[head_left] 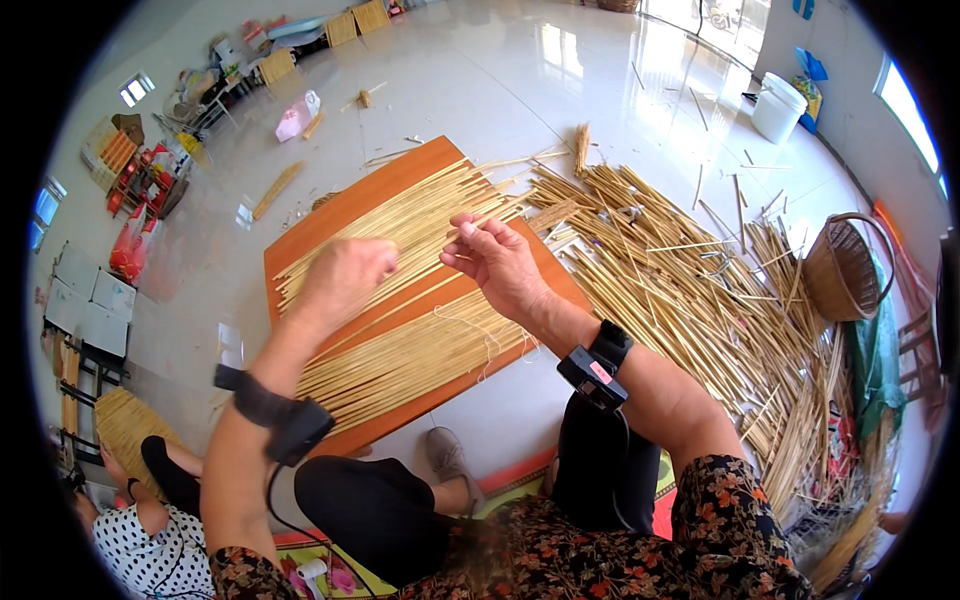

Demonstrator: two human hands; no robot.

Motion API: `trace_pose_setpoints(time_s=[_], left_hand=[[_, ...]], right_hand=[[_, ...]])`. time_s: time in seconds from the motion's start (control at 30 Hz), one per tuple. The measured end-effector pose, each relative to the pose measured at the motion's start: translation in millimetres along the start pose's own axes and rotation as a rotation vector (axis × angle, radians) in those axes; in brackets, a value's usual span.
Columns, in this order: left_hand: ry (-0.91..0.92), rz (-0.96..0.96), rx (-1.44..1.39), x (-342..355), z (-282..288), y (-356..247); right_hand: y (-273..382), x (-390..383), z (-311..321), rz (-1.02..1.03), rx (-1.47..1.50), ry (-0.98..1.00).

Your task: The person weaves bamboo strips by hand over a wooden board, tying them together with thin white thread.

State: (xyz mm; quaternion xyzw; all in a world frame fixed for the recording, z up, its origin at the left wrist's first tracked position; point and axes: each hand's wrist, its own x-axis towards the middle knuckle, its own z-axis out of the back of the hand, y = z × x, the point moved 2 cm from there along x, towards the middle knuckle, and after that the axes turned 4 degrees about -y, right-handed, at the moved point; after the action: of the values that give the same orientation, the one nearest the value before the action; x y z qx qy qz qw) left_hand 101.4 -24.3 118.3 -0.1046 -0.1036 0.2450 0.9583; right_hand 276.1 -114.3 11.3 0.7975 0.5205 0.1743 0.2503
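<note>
Two mats of straw-coloured stalks, one farther (400, 215) and one nearer (390, 355), lie side by side on an orange-brown wooden board (425, 158) in front of me. Over the farther mat, my left hand (350, 275) is curled closed; whatever it holds is hidden. My right hand (500, 268) is raised over the board's right part, its thumb and fingertips pinched together. Anything between them is too fine to make out. Loose white thread (487, 345) trails across the right end of the nearer stalks, below my right hand.
A large heap of loose stalks (680, 270) spreads over the floor to the right. Beyond it stand a wicker basket (843, 270) and a white bucket (778, 110). Another person in a dotted top (150, 545) sits at lower left, holding a woven straw piece (130, 430).
</note>
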Motion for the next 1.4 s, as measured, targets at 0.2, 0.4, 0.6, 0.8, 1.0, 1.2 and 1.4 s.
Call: trace_pose_setpoints(time_s=[0.2,0.4,0.6,0.8,1.0,1.2,1.4], left_hand=[[0.175,0.319,-0.546,-10,-36,-13],[0.269,0.381,-0.782,-8,-56,-4],[0.276,0.416,-0.927,5,-66,-4],[0.010,0.234,-0.679,1,-84,9],[-0.082,0.285,-0.988,-39,-83,-18],[-0.168,0.654,-1.871,-60,-112,27],[-0.487,0.679,-1.815,-63,-115,65]], right_hand=[[7,-4,11,-0.054,-0.159,0.001],[4,-5,16,-0.134,-0.267,0.069],[1,-2,18,-0.149,-0.279,0.053],[-5,0,20,-0.173,-0.363,-0.099],[0,26,55,-0.027,-0.137,-0.249],[5,23,62,-0.036,-0.093,-0.271],[3,22,66,-0.038,-0.121,-0.321]])
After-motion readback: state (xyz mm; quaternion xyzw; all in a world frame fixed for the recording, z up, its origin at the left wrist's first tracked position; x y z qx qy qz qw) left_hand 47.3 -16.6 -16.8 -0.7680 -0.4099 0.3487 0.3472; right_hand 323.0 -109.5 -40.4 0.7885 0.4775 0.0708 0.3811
